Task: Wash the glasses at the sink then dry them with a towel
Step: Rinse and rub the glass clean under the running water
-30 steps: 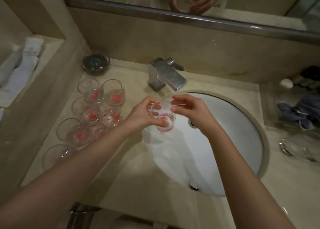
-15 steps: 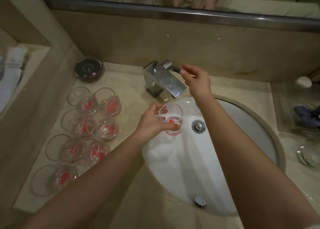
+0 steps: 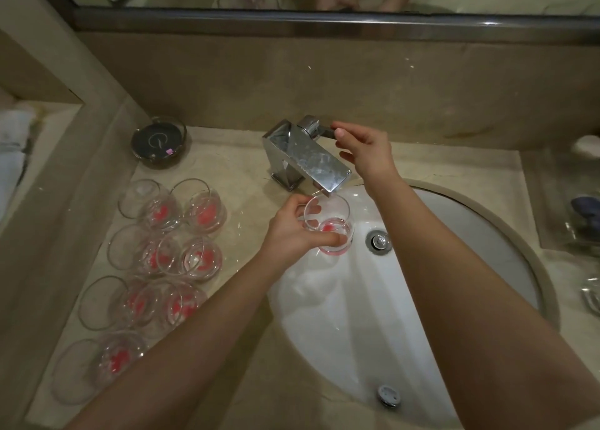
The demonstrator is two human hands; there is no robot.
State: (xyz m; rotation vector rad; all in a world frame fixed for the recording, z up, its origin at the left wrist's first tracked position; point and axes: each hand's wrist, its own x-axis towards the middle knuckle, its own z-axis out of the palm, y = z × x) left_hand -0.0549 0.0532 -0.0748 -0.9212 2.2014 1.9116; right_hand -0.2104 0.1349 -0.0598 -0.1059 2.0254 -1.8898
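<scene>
- Seven glasses (image 3: 181, 260) with red marks in their bottoms stand in rows on the counter (image 3: 246, 157) left of the basin; by my judgement none is washed yet. Behind them sits a dark round dish (image 3: 158, 142), and at the far left edge I see something pale, perhaps a towel (image 3: 13, 157), too blurred for me to say.
- My left hand (image 3: 292, 233) grips one more glass (image 3: 329, 224), thumb on the near rim and fingers curled round the far wall. A second ago it hung over the middle of the sink (image 3: 487, 234); now it sits right under the tip of the spout, mouth up, over the white bowl and just left of the drain plug (image 3: 377, 240).
- The faucet (image 3: 308, 157) shows no stream that I can make out.
- My right hand (image 3: 365, 152) has left the glass rim, where it was a second ago, and has come up to the faucet lever (image 3: 319, 131). Thumb and forefinger pinch its end; the other fingers are loosely curled beneath.
- I read this as the wash of the first glass about to begin: water next, with the glass already placed to catch it. Drying is still far off.
</scene>
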